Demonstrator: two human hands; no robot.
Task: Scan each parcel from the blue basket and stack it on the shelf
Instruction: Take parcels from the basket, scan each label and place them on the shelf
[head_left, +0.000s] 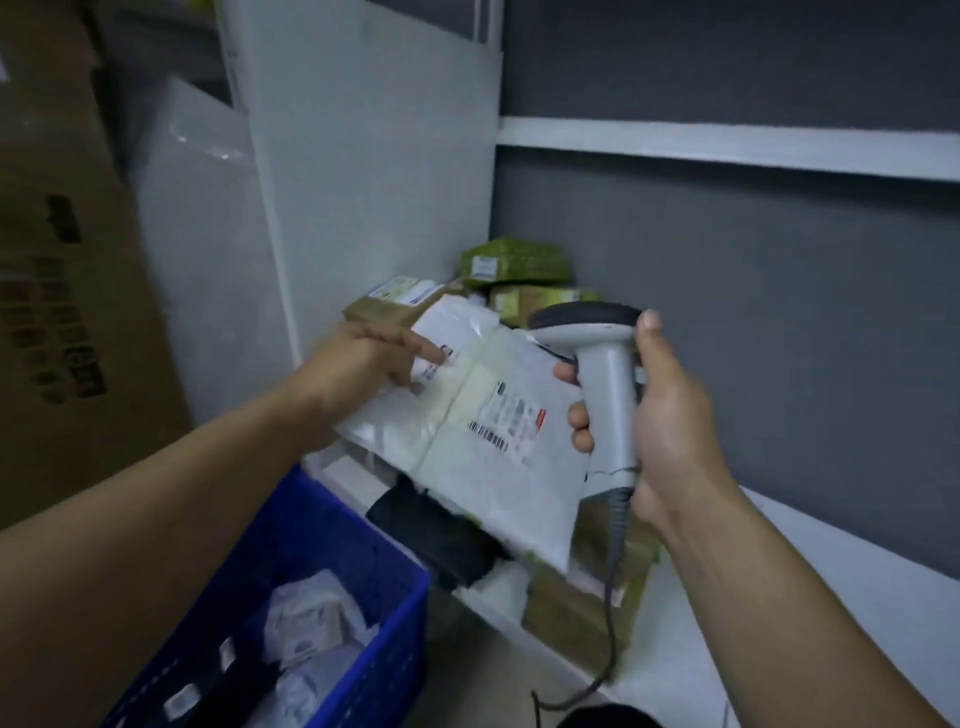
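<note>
My left hand (358, 374) grips the upper left end of a flat white parcel bag (467, 415), label and barcode facing up, held over the shelf (831, 571). My right hand (660, 415) holds a grey barcode scanner (605, 374) by its handle, head right above the parcel's far right edge; its fingertips touch that edge. The scanner's coiled cable (608, 623) hangs down. The blue basket (332, 561) stands at the lower left with several white and dark parcels inside. On the shelf lie stacked parcels: green ones (511, 262) at the back, brown boxes (582, 603) and a black bag (436, 535) under the held parcel.
A large brown cardboard box (67, 291) stands at the left. A white side panel (363, 171) borders the shelf bay, and a higher white shelf board (727, 145) crosses above. The grey back wall (779, 322) closes the bay.
</note>
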